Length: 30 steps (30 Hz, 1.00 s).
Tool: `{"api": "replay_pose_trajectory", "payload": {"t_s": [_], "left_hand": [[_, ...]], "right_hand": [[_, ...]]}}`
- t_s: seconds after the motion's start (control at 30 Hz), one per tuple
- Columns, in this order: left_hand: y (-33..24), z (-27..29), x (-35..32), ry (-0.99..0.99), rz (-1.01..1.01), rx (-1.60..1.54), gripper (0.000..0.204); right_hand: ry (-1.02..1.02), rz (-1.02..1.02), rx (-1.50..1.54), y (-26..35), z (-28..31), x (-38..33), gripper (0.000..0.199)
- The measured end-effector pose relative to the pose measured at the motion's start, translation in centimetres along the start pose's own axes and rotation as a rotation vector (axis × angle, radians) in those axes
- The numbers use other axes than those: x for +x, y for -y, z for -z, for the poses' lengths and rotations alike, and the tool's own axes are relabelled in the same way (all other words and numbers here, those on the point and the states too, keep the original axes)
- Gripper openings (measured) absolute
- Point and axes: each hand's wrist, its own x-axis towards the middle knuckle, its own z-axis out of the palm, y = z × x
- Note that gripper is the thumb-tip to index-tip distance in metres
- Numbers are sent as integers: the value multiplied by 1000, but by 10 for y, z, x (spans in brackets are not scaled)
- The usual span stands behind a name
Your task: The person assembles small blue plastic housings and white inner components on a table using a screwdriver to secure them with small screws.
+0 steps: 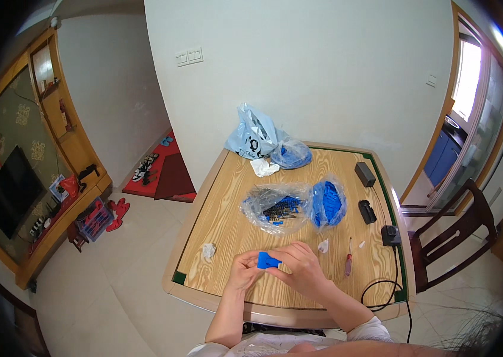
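Both hands, left hand [243,269] and right hand [299,266], pinch one small blue plastic part [267,260] low over the worktop [227,229] near its front edge, so a slip could drop it to the floor, while farther off the open bag of black screws [275,208] could spill if nudged.

I see a blue part [268,260], clear bags [275,208] of blue and black pieces, a red-handled screwdriver [348,262], and a light wood-grain surface [227,226] edged green.
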Motion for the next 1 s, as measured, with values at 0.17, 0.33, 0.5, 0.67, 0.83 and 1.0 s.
{"api": "replay_pose_trajectory", "payload": {"t_s": [0.17,0.33,0.5,0.67,0.83,1.0], "left_hand": [[1,3,-1,-13,-8,3,33],[0,3,-1,13,-32,12,34],[-4,0,-2,35,-9,29,37],[-7,0,-4,34,8,63,38],[-10,1,-4,47,10,129,39],[-14,-3,-4,52,20,160,39]], "right_hand": [[-8,10,4,-1,-2,1,35],[-18,19,26,0,-1,0,36],[-15,48,41,-2,-1,-6,37],[-32,60,47,1,1,-6,38],[-75,90,73,2,2,-8,43],[-75,96,85,2,2,-9,44]]}}
